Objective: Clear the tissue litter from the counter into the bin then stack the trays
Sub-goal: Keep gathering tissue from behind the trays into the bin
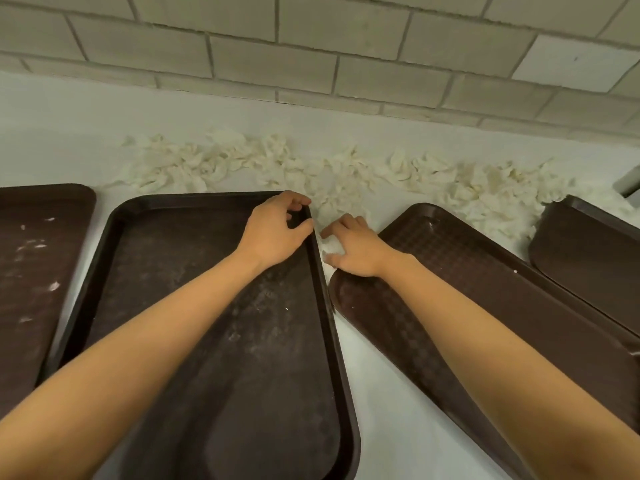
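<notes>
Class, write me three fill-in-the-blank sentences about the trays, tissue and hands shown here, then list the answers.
1. The counter holds ____ brown trays.
2. The right hand gathers white ____ between two trays.
3. The left hand grips the middle tray at its far right ____.

Answers: four; tissue; corner

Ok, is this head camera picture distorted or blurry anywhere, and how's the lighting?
Head view: wide-angle bending curves the tiled wall and stretches the trays toward the edges; soft, even light with only faint shadows; slight blur on the tissue litter and both hands, left and right.
</notes>
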{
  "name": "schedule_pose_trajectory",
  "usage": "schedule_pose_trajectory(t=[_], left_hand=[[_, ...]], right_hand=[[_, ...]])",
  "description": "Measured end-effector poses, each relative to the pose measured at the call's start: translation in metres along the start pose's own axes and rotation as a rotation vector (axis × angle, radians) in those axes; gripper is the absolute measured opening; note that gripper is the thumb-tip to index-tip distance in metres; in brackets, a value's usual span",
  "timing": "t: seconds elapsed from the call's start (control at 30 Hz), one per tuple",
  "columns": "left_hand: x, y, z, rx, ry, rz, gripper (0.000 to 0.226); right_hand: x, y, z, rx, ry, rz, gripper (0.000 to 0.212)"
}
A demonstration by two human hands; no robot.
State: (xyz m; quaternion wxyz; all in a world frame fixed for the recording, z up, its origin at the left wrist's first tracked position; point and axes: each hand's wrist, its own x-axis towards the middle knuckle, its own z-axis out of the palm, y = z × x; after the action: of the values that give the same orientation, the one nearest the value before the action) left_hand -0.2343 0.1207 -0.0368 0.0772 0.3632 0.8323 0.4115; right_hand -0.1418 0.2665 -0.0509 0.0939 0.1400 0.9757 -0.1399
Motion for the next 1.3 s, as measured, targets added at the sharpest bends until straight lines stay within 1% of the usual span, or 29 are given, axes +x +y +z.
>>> schedule_pose_trajectory(t=[0.13,0.23,0.3,0.4,0.53,0.67,0.77,0.83,0.93,1.0,1.1,1.2,1.3], left_hand=[[0.004,-0.001,0.003,-0.010,-0.004,-0.011,0.034],[0.006,-0.004,0.005,-0.016,-0.012,-0.028,0.034],[0.007,-0.005,0.007,-0.017,-0.013,-0.031,0.034],[0.009,-0.004,0.009,-0.019,-0.012,-0.032,0.033],[0.015,-0.005,0.013,-0.030,-0.010,-0.038,0.034],[0.023,-0.003,0.018,-0.027,-0.012,-0.041,0.033],[0.028,0.001,0.023,-0.039,-0.015,-0.027,0.032],[0.033,0.006,0.028,-0.038,-0.026,-0.005,0.032],[0.043,0.012,0.039,0.032,-0.068,0.058,0.035],[0.050,0.017,0.049,0.105,-0.124,0.123,0.039],[0.058,0.026,0.062,0.277,-0.216,0.216,0.047],[0.064,0.033,0.074,0.475,-0.251,0.260,0.052],[0.069,0.035,0.084,0.567,-0.272,0.289,0.051]], right_hand=[[0.006,0.003,0.001,0.036,-0.007,-0.025,0.033],[0.010,0.001,0.002,0.062,-0.026,-0.022,0.029],[0.012,0.001,0.004,0.076,0.000,-0.026,0.029],[0.014,0.002,0.008,0.156,0.140,-0.009,0.028],[0.015,0.001,0.002,0.395,0.350,0.085,0.028],[0.013,0.007,-0.007,0.531,0.581,0.136,0.033],[0.013,0.010,-0.016,0.629,0.672,0.191,0.038],[0.013,0.014,-0.022,0.674,0.717,0.245,0.036],[0.014,0.022,-0.027,0.677,0.761,0.314,0.038],[0.013,0.026,-0.028,0.675,0.784,0.323,0.041],[0.010,0.033,-0.029,0.694,0.815,0.322,0.042],[0.006,0.039,-0.031,0.713,0.843,0.342,0.040],[0.002,0.046,-0.034,0.747,0.884,0.362,0.042]])
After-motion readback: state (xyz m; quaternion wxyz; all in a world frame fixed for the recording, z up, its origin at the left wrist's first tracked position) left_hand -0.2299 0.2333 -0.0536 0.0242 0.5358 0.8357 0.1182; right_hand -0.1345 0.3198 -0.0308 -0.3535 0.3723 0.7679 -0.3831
